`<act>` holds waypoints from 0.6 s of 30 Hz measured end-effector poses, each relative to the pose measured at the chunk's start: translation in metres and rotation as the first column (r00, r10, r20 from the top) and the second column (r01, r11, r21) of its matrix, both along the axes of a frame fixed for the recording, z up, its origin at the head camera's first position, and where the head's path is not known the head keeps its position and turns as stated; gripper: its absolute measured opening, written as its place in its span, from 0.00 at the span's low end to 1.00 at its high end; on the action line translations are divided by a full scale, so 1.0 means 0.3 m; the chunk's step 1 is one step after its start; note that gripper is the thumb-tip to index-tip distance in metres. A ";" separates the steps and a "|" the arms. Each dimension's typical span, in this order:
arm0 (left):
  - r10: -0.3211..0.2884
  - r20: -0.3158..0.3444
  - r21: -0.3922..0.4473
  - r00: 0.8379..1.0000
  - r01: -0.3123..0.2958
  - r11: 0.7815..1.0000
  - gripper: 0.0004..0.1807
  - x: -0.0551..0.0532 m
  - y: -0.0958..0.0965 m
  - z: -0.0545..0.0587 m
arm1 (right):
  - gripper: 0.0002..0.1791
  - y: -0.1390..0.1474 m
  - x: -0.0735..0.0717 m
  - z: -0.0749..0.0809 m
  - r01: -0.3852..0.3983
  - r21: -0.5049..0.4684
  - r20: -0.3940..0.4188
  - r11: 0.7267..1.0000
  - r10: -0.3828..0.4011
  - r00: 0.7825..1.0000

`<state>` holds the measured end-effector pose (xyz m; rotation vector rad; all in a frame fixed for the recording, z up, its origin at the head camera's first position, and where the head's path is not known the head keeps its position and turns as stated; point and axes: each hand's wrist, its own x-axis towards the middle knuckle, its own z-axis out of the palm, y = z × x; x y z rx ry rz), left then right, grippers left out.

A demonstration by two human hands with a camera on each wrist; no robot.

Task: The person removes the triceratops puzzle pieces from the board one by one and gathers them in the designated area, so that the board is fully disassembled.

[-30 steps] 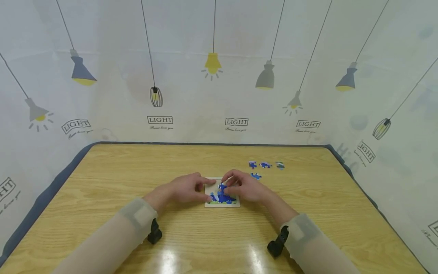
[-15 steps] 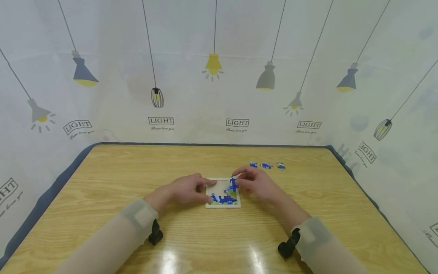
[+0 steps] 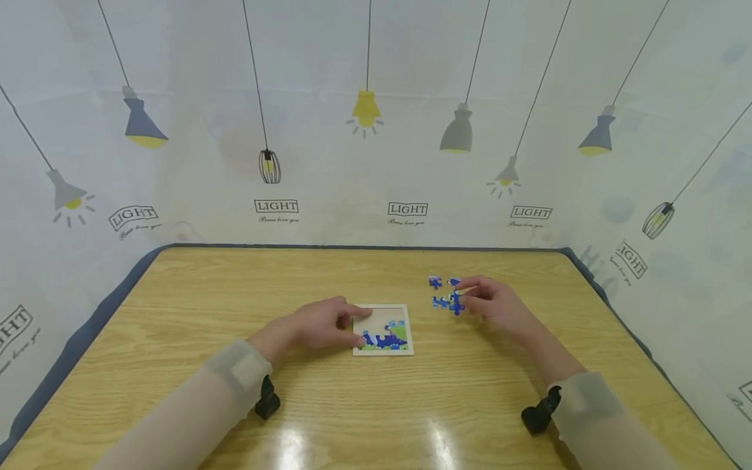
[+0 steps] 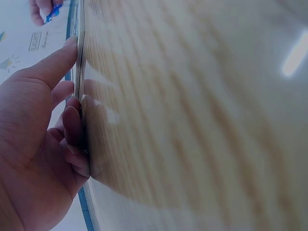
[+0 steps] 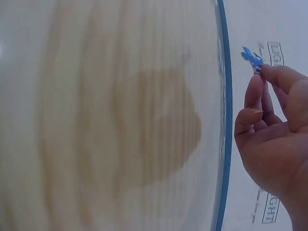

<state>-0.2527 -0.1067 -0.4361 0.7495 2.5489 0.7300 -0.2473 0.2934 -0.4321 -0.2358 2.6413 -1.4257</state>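
A square jigsaw board (image 3: 410, 336) with a pale rim lies on the table, blue and green pieces fitted along its bottom and right side. My left hand (image 3: 320, 323) rests at its left side, index finger on the upper left and thumb on the lower left; in the left wrist view the other fingers are curled beneath. Right of the board, my right hand (image 3: 499, 305) pinches a blue puzzle piece (image 3: 456, 303) between thumb and fingertips. The right wrist view shows this piece (image 5: 252, 58) raised above the table.
Loose puzzle pieces lie beyond the board: one blue (image 3: 435, 282), one partly behind my right fingers (image 3: 453, 281), and another blue one (image 3: 438, 302) beside the held piece. The wooden table (image 3: 235, 274) ends at a wall covering (image 3: 329, 163) with printed lamps.
My right hand has lifted the blue piece off the board and carried it right, toward the loose pieces. It now covers the greenish loose piece. My left hand has stayed put.
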 end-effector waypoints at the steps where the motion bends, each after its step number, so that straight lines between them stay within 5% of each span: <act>1: 0.000 -0.001 -0.002 1.000 0.000 1.000 0.36 0.000 0.000 0.001 | 0.18 0.014 -0.002 -0.001 0.009 0.016 -0.003 1.000 -0.009 1.000; 18: 0.004 0.013 -0.003 1.000 -0.004 1.000 0.36 0.002 -0.001 0.003 | 0.16 0.038 -0.056 -0.016 0.048 0.306 -0.021 0.951 -0.044 0.999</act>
